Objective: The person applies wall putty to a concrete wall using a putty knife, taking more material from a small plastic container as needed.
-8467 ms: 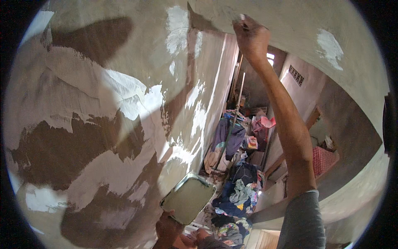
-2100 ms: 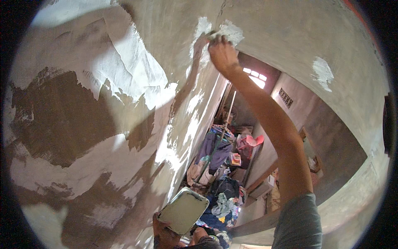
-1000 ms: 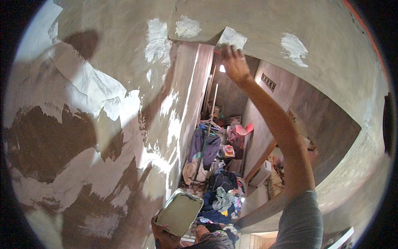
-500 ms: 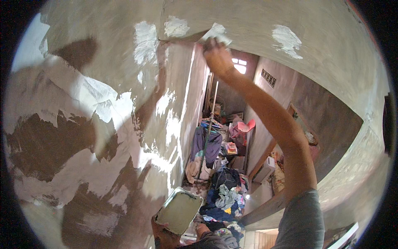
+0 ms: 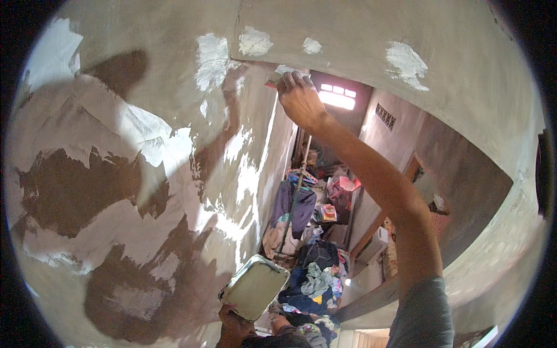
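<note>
My right hand [image 5: 300,100] is raised at the top of the opening, its fingers closed round a flat scraper [image 5: 284,70]. The scraper's blade sits by the lower edge of the grey plastered wall [image 5: 342,35]; most of its handle is hidden by my fingers. Low down, my left hand [image 5: 235,325] grips a shallow rectangular tray [image 5: 271,262] from below. The tray is tilted, with pale smears along its rim and a pale greenish-beige inside. White filler patches [image 5: 255,42] dot the wall above the opening. A smaller white patch [image 5: 312,46] lies just above the scraper.
At left, a wall [image 5: 87,185] carries broad white smears and brown-grey areas. Beyond the opening, a clothes pile [image 5: 319,278] covers the floor, and dark garments [image 5: 293,203] hang beside a pole [image 5: 297,197]. A bright vent window [image 5: 337,97] is at the far end.
My right hand has moved down with the scraper, from the wall face to the opening's edge. A small white patch now shows where the scraper was. The view has shifted slightly.
</note>
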{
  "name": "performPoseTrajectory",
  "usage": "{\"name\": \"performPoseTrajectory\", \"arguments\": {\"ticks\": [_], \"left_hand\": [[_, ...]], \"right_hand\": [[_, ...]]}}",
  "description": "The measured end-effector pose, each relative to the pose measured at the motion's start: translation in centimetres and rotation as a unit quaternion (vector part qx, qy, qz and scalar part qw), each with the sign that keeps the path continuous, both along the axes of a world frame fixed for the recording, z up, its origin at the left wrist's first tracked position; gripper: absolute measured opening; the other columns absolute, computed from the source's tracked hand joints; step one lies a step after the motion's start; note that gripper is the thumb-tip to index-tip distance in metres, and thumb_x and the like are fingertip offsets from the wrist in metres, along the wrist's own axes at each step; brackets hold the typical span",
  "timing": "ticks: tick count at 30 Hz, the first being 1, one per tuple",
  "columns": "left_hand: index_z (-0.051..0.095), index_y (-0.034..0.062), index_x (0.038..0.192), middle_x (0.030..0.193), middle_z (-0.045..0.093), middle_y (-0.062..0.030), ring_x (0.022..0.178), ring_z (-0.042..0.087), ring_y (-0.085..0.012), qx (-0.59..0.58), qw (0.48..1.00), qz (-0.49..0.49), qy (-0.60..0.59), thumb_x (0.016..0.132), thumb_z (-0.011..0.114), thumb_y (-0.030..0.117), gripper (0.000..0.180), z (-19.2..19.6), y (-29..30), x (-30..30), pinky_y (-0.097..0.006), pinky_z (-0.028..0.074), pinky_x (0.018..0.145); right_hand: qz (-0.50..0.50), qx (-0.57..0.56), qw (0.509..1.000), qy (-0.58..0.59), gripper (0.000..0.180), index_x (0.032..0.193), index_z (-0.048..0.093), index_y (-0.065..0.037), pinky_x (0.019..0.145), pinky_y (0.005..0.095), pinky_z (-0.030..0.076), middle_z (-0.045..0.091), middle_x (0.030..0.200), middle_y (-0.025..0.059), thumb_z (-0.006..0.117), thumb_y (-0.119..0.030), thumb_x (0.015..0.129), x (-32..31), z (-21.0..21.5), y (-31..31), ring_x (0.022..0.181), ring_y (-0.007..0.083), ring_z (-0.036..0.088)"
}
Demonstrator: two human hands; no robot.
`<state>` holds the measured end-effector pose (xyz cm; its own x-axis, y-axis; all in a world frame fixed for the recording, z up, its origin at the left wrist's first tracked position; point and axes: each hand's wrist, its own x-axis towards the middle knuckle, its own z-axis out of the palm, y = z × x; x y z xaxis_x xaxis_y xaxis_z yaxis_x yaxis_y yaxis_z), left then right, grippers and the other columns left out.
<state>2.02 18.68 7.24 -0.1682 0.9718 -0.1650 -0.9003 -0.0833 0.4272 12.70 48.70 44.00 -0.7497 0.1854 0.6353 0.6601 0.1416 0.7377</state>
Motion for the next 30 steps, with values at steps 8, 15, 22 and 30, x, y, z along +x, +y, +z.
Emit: {"name": "performPoseTrajectory", "arguments": {"ticks": [8,15,22,30], "left_hand": [[0.040,0.0043,0.121,0.117,0.047,-0.0161,0.106,0.048,-0.0339,0.053,0.993,-0.053,-0.094,0.064,0.053,0.024,0.062,-1.5,0.9,-3.1,-0.048,0.042,0.088],[0.040,0.0039,0.120,0.115,0.048,-0.0163,0.106,0.048,-0.0347,0.036,0.991,-0.034,-0.122,0.061,0.053,0.020,0.062,-2.0,1.0,-4.4,-0.048,0.042,0.088],[0.043,0.0057,0.116,0.110,0.049,-0.0147,0.102,0.050,-0.0318,0.040,0.987,-0.036,-0.150,0.061,0.052,0.017,0.057,-3.2,0.2,-4.5,-0.046,0.043,0.086],[0.041,0.0130,0.116,0.110,0.048,-0.0118,0.103,0.048,-0.0315,0.035,0.990,0.023,-0.138,0.059,0.054,0.014,0.058,-3.1,0.0,-4.6,-0.049,0.044,0.084]], "right_hand": [[0.041,0.027,0.999,0.000,0.036,0.110,0.048,0.004,0.082,0.0383,0.040,0.051,0.102,0.0139,0.047,-0.010,0.076,-1.4,1.4,1.7,0.098,0.0267,0.049],[0.086,0.105,0.991,-0.017,0.033,0.105,0.052,0.004,0.082,0.0369,0.040,0.051,0.103,0.0131,0.048,-0.012,0.077,-5.9,2.6,4.7,0.099,0.0261,0.048],[-0.080,0.072,0.987,-0.119,0.035,0.107,0.053,0.005,0.087,0.0366,0.039,0.048,0.117,0.0154,0.049,-0.014,0.078,-6.4,0.8,7.2,0.107,0.0277,0.045],[-0.016,0.045,0.997,-0.054,0.038,0.112,0.048,0.005,0.088,0.0415,0.040,0.047,0.114,0.0200,0.048,-0.012,0.079,-7.1,0.3,4.4,0.108,0.0301,0.046]]}}
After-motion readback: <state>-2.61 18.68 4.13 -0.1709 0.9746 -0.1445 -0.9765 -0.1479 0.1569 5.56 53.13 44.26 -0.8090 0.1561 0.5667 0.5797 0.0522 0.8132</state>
